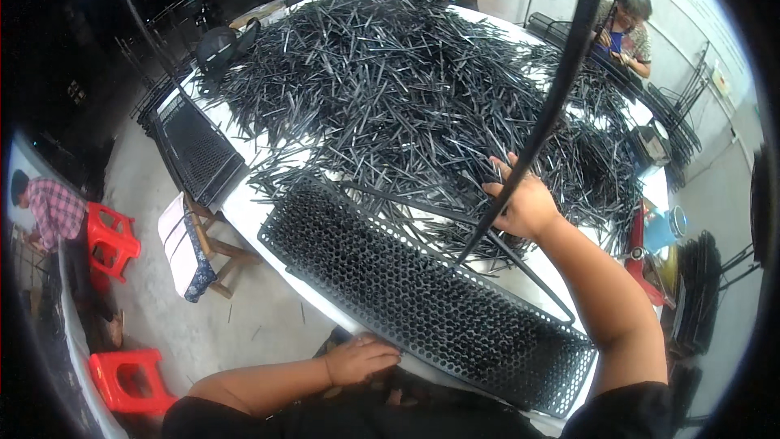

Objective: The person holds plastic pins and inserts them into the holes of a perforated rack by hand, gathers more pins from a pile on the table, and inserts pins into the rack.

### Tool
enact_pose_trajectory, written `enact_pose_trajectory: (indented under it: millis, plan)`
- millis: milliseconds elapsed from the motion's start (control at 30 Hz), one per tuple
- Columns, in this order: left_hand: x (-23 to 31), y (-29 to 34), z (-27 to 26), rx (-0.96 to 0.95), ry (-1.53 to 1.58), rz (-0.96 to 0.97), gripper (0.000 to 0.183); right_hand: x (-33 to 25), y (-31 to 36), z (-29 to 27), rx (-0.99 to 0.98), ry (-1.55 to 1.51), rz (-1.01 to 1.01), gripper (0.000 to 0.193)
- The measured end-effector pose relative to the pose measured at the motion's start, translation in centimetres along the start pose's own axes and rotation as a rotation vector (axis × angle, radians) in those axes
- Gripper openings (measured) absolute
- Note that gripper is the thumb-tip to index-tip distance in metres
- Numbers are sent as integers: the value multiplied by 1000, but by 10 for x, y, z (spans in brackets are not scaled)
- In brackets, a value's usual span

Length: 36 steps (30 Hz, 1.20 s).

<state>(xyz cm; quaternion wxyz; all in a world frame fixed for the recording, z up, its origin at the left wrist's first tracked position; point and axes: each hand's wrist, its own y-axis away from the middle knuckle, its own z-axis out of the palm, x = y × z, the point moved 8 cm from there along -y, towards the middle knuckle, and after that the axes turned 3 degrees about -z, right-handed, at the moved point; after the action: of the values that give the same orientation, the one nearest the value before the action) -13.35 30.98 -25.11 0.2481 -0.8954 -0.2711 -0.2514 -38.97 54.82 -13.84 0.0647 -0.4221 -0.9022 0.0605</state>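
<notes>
A long black perforated tray (422, 301) lies slantwise across the near side of the white table, its surface full of round holes. My left hand (364, 359) rests by the tray's near edge, palm down, fingers lying loosely together, with nothing visible in them. At the near side of a big heap of thin black strips (382, 89), my right hand (524, 203) reaches in with its fingers apart. I see no strip held in it. A thick black rod (532, 146) slants down in front of that hand to the tray and covers part of the fingers.
Another black perforated panel (199, 146) stands at the table's left edge. On the right are a blue cup (666, 228) and a red tool-like object (638, 252). Red stools (134, 382) are on the floor at left. Two people sit across the table; another is at far left.
</notes>
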Motion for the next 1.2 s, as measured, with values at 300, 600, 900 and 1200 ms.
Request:
enact_pose_trajectory:
  millis: [300, 600, 900, 1200]
  plan:
    - [10, -2, -8, -13, 11, 18, 35, 15, 90, -22, 101, -26, -124, 47]
    - [6, -1, 2, -126, -1, -51, 38, 38, 168, -34, -51, 41, -92, 59]
    - [5, -7, -4, -38, -88, -20, 43, 22, 156, -50, -163, -88, 137, 84]
    - [4, 9, 18, 36, 39, 58, 46, 30, 157, -33, -113, 145, 444, 134]
